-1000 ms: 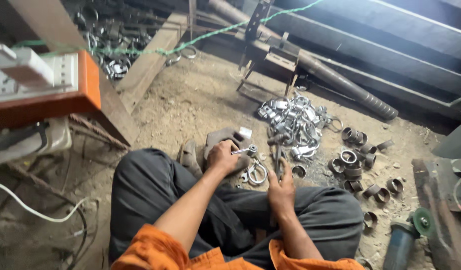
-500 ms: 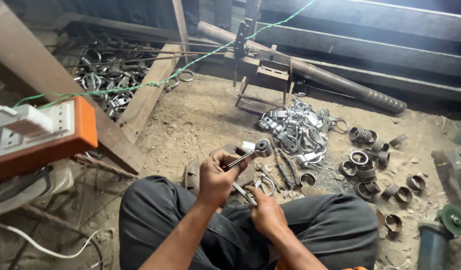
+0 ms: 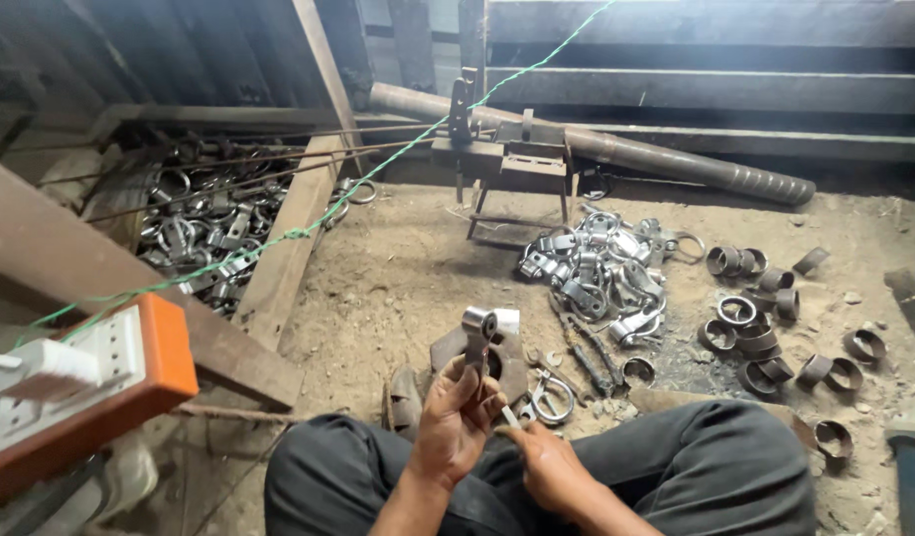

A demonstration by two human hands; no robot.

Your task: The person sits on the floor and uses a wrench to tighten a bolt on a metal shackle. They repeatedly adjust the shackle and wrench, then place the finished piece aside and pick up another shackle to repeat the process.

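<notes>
I see the person's forearms only from the wrist up; both arms and the dark-trousered lap are cut off by the lower edge. The left hand (image 3: pixel 456 422) is closed around the lower part of a grey metal clamp piece with a ring-shaped top (image 3: pixel 477 342), holding it upright above the knees, near the middle of the view. Its lower end is hidden inside the fingers. The right hand (image 3: pixel 547 467) sits just beside the left, fingers curled on a small pale metal sliver (image 3: pixel 510 418) that pokes out toward the clamp; I cannot make out what that sliver is, or whether it touches the clamp.

On the ground just beyond the hands lies a shiny round metal ring clamp (image 3: pixel 551 395). Farther back sits a heap of bright steel clamps (image 3: pixel 596 273), and to its right a scatter of short dark pipe rings (image 3: pixel 760 318).

The surface is bare sandy dirt floor (image 3: pixel 398 288). A long rusty steel pipe (image 3: pixel 616 151) lies along the back, behind a small welded metal stand (image 3: pixel 512 164). A green cord (image 3: pixel 309 230) crosses diagonally. At left, an orange and white box (image 3: pixel 85 382) is cut off by the edge, and another pile of clamps sits in shadow behind wooden planks (image 3: pixel 279 273).
</notes>
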